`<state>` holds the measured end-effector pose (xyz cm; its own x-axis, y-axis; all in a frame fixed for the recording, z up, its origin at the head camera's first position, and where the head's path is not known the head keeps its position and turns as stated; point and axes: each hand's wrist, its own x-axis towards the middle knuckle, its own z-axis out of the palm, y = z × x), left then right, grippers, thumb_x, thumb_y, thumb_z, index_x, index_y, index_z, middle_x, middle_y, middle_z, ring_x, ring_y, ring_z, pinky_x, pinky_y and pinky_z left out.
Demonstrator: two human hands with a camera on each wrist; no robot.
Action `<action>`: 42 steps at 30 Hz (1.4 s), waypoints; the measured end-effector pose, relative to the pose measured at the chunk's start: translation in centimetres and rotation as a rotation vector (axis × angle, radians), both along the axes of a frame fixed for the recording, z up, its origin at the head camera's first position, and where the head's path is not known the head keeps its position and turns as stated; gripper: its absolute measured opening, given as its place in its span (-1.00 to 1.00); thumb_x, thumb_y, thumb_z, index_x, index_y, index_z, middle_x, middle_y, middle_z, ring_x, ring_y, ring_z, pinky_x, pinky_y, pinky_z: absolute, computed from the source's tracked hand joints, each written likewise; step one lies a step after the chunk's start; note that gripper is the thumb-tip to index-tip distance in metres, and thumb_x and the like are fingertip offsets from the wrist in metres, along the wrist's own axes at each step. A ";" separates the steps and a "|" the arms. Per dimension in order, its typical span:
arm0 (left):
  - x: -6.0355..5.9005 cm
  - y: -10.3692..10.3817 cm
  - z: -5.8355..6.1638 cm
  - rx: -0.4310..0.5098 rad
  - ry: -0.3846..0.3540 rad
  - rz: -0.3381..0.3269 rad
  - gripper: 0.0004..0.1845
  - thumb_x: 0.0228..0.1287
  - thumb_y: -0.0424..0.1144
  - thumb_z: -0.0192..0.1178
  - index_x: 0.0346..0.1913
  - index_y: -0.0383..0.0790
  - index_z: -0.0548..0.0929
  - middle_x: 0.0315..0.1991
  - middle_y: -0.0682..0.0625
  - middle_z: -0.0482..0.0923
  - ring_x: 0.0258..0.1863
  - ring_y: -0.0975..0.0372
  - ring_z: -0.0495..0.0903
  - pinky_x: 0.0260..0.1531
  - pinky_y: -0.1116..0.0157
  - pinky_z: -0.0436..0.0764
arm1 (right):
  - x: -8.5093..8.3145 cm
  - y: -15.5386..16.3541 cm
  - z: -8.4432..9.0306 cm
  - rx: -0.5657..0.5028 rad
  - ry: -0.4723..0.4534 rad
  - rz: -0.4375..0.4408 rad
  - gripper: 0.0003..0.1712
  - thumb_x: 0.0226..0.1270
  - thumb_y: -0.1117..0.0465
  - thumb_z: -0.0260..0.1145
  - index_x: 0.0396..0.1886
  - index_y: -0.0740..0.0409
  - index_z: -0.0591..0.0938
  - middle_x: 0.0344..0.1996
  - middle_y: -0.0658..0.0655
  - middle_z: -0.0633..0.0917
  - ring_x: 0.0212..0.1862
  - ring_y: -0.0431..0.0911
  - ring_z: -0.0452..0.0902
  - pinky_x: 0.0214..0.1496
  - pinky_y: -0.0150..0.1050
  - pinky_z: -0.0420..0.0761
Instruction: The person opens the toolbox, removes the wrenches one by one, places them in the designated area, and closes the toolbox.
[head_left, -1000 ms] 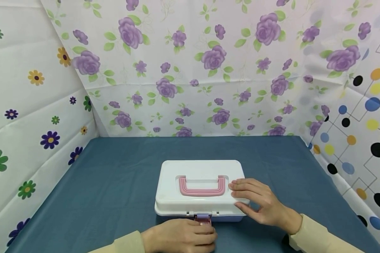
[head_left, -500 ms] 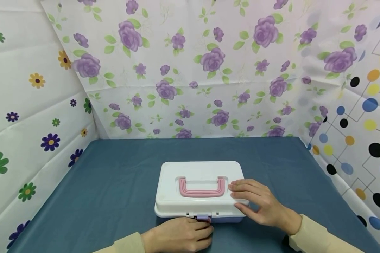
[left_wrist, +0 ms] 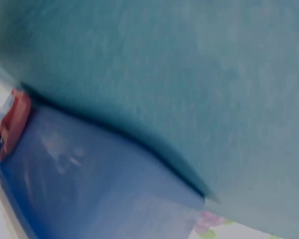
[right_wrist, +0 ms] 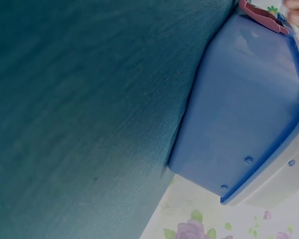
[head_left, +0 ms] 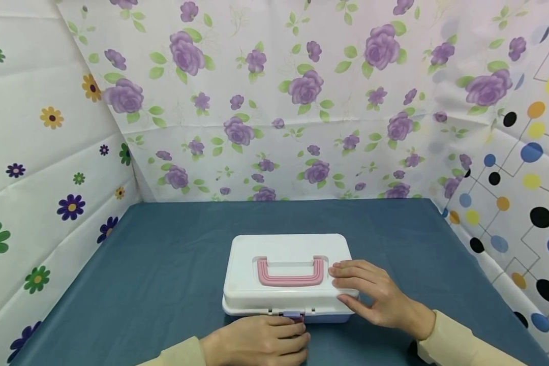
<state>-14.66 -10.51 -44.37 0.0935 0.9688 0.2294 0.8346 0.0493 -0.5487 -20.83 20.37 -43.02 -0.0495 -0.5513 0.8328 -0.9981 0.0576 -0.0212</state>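
Head view: a white-lidded storage box [head_left: 287,274] with a blue base is seen lying flat on the blue tablecloth [head_left: 164,264], near the front edge and roughly centred between the flowered side wall [head_left: 50,152] on the left and the dotted one [head_left: 521,178] on the right. Its lid is down and the pink handle [head_left: 291,273] is folded into its recess. The right hand [head_left: 375,295] is laid on the lid's right near corner, fingers fairly straight and spread, thumb against the side, pressing rather than grasping. The left hand [head_left: 261,341] is placed at the near face, its fingers curled over the small purple latch [head_left: 293,315]; whether the latch is pinched or only covered cannot be told. In the left wrist view only the blurred blue base [left_wrist: 89,184] and a reddish clasp [left_wrist: 12,122] are shown. The right wrist view likewise gives the base [right_wrist: 244,114] against the cloth. The work is judged to be at its opening stage: the box is steadied and the catch is reached, but the lid is not yet raised and nothing inside is exposed.
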 end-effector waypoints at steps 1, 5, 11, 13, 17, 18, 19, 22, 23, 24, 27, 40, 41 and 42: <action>-0.1 -0.1 0.2 0.038 0.020 -0.022 -0.68 0.70 -0.14 -0.06 0.21 0.07 0.69 0.20 0.16 0.66 0.24 0.32 0.58 0.33 0.35 0.48 | 0.0 0.0 0.0 0.001 -0.002 -0.001 -0.69 0.53 0.16 0.36 -0.05 0.39 0.74 0.02 0.33 0.74 0.06 0.17 0.66 0.39 -0.24 0.51; -0.7 -0.6 1.5 0.193 0.080 -0.096 -0.70 0.67 -0.18 0.02 0.21 0.01 0.71 0.18 0.08 0.70 0.20 0.27 0.64 0.32 0.27 0.52 | 0.1 0.0 -0.1 0.004 -0.008 -0.009 -0.69 0.53 0.16 0.36 -0.04 0.38 0.74 0.02 0.33 0.74 0.06 0.16 0.66 0.39 -0.25 0.50; -2.0 -1.9 3.7 0.357 0.105 -0.118 -0.72 0.63 -0.14 0.11 0.19 -0.04 0.74 0.11 0.01 0.74 0.14 0.20 0.69 0.26 0.19 0.59 | 0.2 0.0 0.0 0.003 -0.028 0.005 -0.70 0.51 0.17 0.39 -0.04 0.38 0.74 0.02 0.33 0.73 0.08 0.16 0.66 0.39 -0.24 0.51; -2.4 -2.8 4.3 0.398 0.107 -0.113 -0.70 0.61 -0.12 0.11 0.19 -0.07 0.74 0.10 -0.03 0.75 0.12 0.16 0.71 0.22 0.17 0.62 | 0.2 0.0 0.1 0.006 -0.033 0.011 -0.69 0.50 0.18 0.39 -0.03 0.38 0.74 0.03 0.34 0.73 0.09 0.17 0.65 0.39 -0.24 0.51; -3.4 -4.9 4.7 0.444 0.101 -0.095 -0.63 0.59 -0.12 0.05 0.25 -0.16 0.69 0.09 -0.08 0.74 0.10 0.11 0.72 0.18 0.13 0.65 | 0.2 0.0 0.1 0.009 -0.030 0.018 -0.69 0.50 0.19 0.39 -0.01 0.40 0.73 0.05 0.34 0.72 0.12 0.17 0.65 0.40 -0.23 0.50; -3.5 -5.3 4.6 0.455 0.095 -0.093 -0.62 0.59 -0.12 0.04 0.26 -0.18 0.69 0.09 -0.09 0.74 0.09 0.10 0.73 0.17 0.13 0.65 | 0.2 0.0 0.1 0.010 -0.031 0.021 -0.68 0.50 0.19 0.39 -0.01 0.40 0.73 0.06 0.34 0.72 0.13 0.17 0.64 0.40 -0.23 0.50; -3.7 -5.8 4.5 0.468 0.089 -0.093 -0.61 0.58 -0.13 0.04 0.26 -0.20 0.68 0.08 -0.10 0.75 0.08 0.10 0.73 0.16 0.12 0.65 | 0.2 0.0 0.1 0.010 -0.032 0.026 -0.68 0.50 0.19 0.39 0.00 0.41 0.73 0.07 0.35 0.72 0.14 0.17 0.64 0.40 -0.22 0.50; -4.2 -6.9 4.0 0.510 0.073 -0.088 -0.62 0.54 -0.17 0.06 0.23 -0.22 0.70 0.05 -0.12 0.76 0.04 0.09 0.75 0.14 0.11 0.66 | 0.2 0.0 0.2 0.017 -0.041 0.041 -0.67 0.48 0.21 0.41 0.01 0.42 0.72 0.10 0.35 0.71 0.17 0.17 0.63 0.40 -0.22 0.50; -4.2 -7.3 3.9 0.519 0.067 -0.083 -0.63 0.52 -0.17 0.08 0.22 -0.22 0.71 0.05 -0.12 0.76 0.03 0.09 0.75 0.13 0.10 0.67 | 0.3 0.0 0.2 0.023 -0.045 0.045 -0.67 0.48 0.21 0.41 0.02 0.42 0.72 0.11 0.35 0.70 0.18 0.17 0.62 0.41 -0.22 0.50; -4.3 -7.6 3.7 0.526 0.059 -0.079 -0.63 0.51 -0.18 0.08 0.21 -0.23 0.71 0.05 -0.13 0.76 0.03 0.08 0.75 0.12 0.10 0.67 | 0.3 0.0 0.2 0.028 -0.052 0.047 -0.67 0.48 0.21 0.42 0.03 0.43 0.72 0.12 0.35 0.70 0.19 0.17 0.62 0.41 -0.22 0.49; -4.4 -8.4 3.3 0.531 0.032 -0.070 -0.63 0.50 -0.17 0.10 0.20 -0.24 0.71 0.07 -0.16 0.75 0.04 0.07 0.75 0.11 0.09 0.67 | 0.3 0.1 0.3 0.040 -0.053 0.045 -0.66 0.48 0.22 0.41 0.04 0.43 0.71 0.14 0.36 0.69 0.22 0.16 0.61 0.41 -0.21 0.49; -4.6 -9.8 2.1 0.501 -0.108 -0.036 -0.59 0.59 -0.12 0.09 0.20 -0.36 0.70 0.19 -0.22 0.68 0.12 0.03 0.71 0.33 0.11 0.53 | 0.4 1.0 0.2 0.085 -0.073 0.014 -0.58 0.45 0.18 0.44 0.09 0.45 0.69 0.20 0.35 0.66 0.31 0.13 0.56 0.46 -0.24 0.43; -4.6 -9.8 2.0 0.499 -0.122 -0.035 -0.58 0.59 -0.12 0.09 0.21 -0.36 0.69 0.20 -0.22 0.67 0.13 0.03 0.70 0.33 0.12 0.52 | 0.4 1.0 0.1 0.088 -0.076 0.010 -0.58 0.45 0.17 0.45 0.09 0.45 0.69 0.21 0.35 0.66 0.31 0.13 0.56 0.46 -0.24 0.42; -4.5 -9.9 1.9 0.496 -0.131 -0.032 -0.58 0.59 -0.12 0.10 0.22 -0.37 0.68 0.22 -0.23 0.66 0.15 0.02 0.70 0.33 0.13 0.52 | 0.4 1.0 0.1 0.089 -0.077 0.008 -0.58 0.45 0.17 0.45 0.09 0.45 0.69 0.21 0.35 0.66 0.31 0.13 0.55 0.46 -0.24 0.42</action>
<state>-19.19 -20.36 -42.44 0.0613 0.7378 0.6722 0.9002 0.2500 -0.3565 -20.40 21.36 -42.90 -0.1070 -0.6234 0.7746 -0.9941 0.0550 -0.0930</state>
